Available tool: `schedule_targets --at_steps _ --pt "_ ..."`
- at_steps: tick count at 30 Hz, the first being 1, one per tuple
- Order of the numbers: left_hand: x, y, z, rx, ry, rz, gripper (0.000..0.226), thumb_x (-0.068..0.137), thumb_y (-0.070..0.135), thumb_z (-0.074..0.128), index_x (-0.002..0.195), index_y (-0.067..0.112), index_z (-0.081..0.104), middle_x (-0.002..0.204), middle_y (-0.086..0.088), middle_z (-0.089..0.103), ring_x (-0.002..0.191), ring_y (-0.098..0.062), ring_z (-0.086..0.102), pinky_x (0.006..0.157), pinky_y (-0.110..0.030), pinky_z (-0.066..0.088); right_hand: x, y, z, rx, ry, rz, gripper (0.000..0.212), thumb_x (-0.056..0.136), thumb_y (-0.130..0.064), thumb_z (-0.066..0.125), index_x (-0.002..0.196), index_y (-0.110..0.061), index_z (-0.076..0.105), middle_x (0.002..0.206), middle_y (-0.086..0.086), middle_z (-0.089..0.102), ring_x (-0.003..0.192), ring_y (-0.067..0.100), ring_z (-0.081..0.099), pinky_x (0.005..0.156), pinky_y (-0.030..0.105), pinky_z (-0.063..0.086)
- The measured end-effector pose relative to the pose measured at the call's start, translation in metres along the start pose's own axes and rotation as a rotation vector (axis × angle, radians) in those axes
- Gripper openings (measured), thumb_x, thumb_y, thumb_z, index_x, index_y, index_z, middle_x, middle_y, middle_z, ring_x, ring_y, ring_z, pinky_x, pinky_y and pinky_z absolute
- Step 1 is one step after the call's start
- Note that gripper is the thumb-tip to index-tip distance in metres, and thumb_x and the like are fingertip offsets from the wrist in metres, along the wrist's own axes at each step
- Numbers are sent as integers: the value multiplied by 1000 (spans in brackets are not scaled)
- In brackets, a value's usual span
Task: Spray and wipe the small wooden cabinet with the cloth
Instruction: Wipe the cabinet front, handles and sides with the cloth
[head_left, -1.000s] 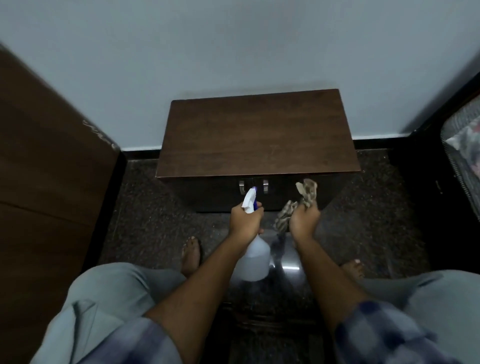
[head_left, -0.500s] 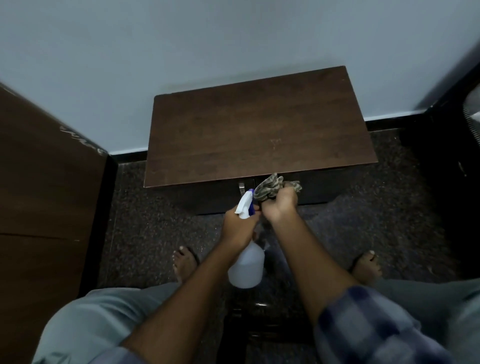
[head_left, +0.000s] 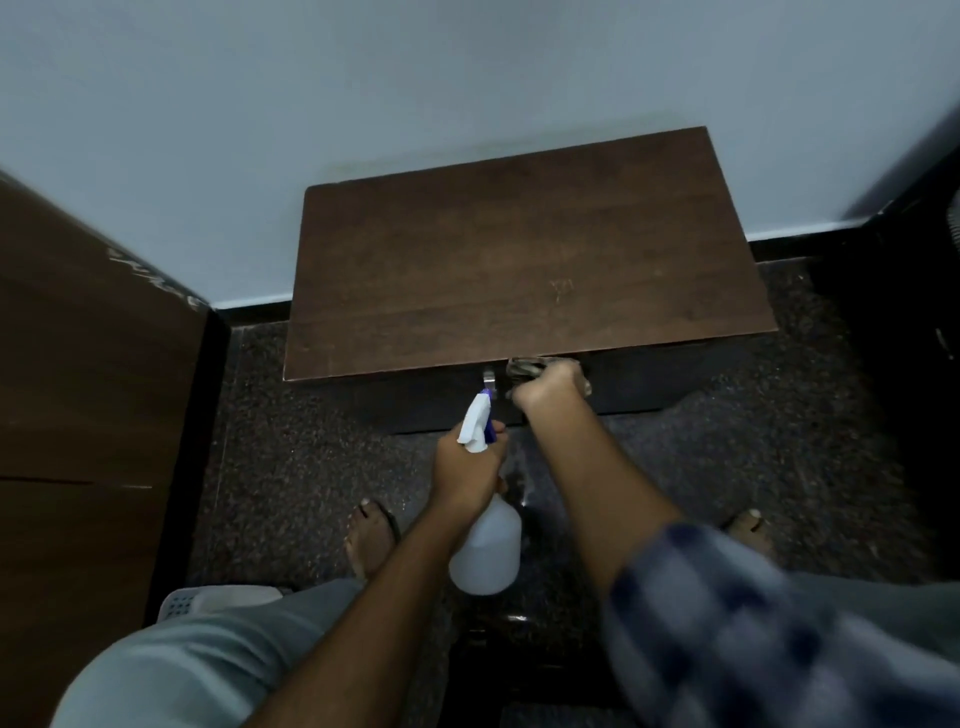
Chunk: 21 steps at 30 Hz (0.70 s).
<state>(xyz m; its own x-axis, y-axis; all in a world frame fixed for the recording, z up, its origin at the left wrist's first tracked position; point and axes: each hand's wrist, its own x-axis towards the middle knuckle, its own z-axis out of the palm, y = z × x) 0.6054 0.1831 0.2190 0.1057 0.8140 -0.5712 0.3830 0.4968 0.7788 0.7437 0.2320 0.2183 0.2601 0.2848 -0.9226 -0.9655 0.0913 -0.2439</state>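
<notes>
Head view looks steeply down on a small wooden cabinet (head_left: 524, 260) standing against a pale wall (head_left: 363, 78), its dark brown top bare and its back edge touching the wall; the front face is in shadow, and a metal handle (head_left: 488, 382) shows just under the front edge of the top, near its middle.

Right hand (head_left: 550, 387) reaches to that front edge, just right of the handle, its fingers curled tight around a bunched, mottled cloth (head_left: 522, 368); the cloth is pressed against the upper part of the cabinet front, right below the lip of the top, and a scrap of it pokes out on the far right side of the fist; a blue checked sleeve (head_left: 753, 623) covers the upper arm.

Left hand (head_left: 470, 467) is lower and nearer the person, well clear of the cabinet front; its fingers are wrapped around the neck of a spray bottle (head_left: 485, 556), whose white and blue nozzle head (head_left: 478, 423) points up toward the handle while the translucent body hangs below the fist; whether a finger rests on the trigger cannot be told.

Both bare feet stand on the dark speckled floor (head_left: 291, 441); the left foot (head_left: 371, 535) is beside the left forearm; grey trousers (head_left: 208, 665) fill the bottom corners; a brown wooden panel (head_left: 78, 389) rises along the left edge; a white perforated plastic item (head_left: 208, 603) peeks out beside the left knee.
</notes>
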Motion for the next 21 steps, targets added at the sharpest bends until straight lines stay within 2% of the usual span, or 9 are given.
schedule_targets --at_steps 3,5,7,9,11,13,15,18,21 --pt "-1 0 1 -7 -14 -16 17 92 -2 66 105 5 73 98 -18 74 69 -25 66 56 -30 58 0 -22 -4 79 -109 -8 43 106 -18 21 85 -8 58 86 13 60 74 25 59 75 33 50" --pt "-2 0 4 15 -31 -30 20 93 0 67 112 3 72 104 -20 74 84 -33 70 73 -44 61 1 -30 2 87 -100 31 42 105 -28 21 83 -10 51 75 23 58 65 22 61 85 37 48" --pt "-5 3 5 17 -44 -26 19 92 1 68 110 6 73 104 -20 74 88 -36 70 79 -50 60 4 -21 7 53 -33 9 39 105 -34 27 109 -12 59 100 24 65 92 22 69 101 44 45" --pt "-6 9 2 13 -54 -18 17 88 1 70 104 8 74 103 -19 76 87 -32 70 80 -50 60 6 -9 -3 14 -36 -16 38 106 -26 26 115 -11 60 114 14 61 104 26 61 102 38 46" --pt "-5 10 -2 -2 -40 -13 18 86 1 69 101 8 74 100 -20 76 79 -26 68 73 -46 60 12 -2 -36 -37 -156 -57 38 107 -12 22 94 -11 57 89 8 60 80 21 57 89 31 49" --pt "-4 9 -6 -19 -21 -18 17 87 -1 68 101 5 74 94 -21 74 69 -23 64 65 -41 57 13 -5 -67 -49 -256 -41 35 106 -5 28 90 -13 58 84 7 65 73 16 63 80 27 55" --pt "-3 4 -5 -24 -5 -33 17 88 -1 67 103 1 73 89 -19 71 66 -25 61 63 -41 55 12 -1 -90 -47 -305 -40 30 105 -10 37 100 -5 66 101 15 73 77 15 73 67 23 60" --pt "-5 -2 1 -25 -13 -49 18 90 0 66 106 2 73 89 -17 70 67 -25 61 62 -39 54 7 13 -107 -86 -186 -170 35 106 -16 42 126 4 63 124 22 66 96 27 69 74 34 60" --pt "-5 -4 6 -22 36 -81 25 91 5 66 115 7 73 100 -23 76 72 -33 68 65 -36 51 -2 24 -114 -137 -140 -100 44 106 -26 41 134 3 60 127 21 66 97 29 69 70 36 56"
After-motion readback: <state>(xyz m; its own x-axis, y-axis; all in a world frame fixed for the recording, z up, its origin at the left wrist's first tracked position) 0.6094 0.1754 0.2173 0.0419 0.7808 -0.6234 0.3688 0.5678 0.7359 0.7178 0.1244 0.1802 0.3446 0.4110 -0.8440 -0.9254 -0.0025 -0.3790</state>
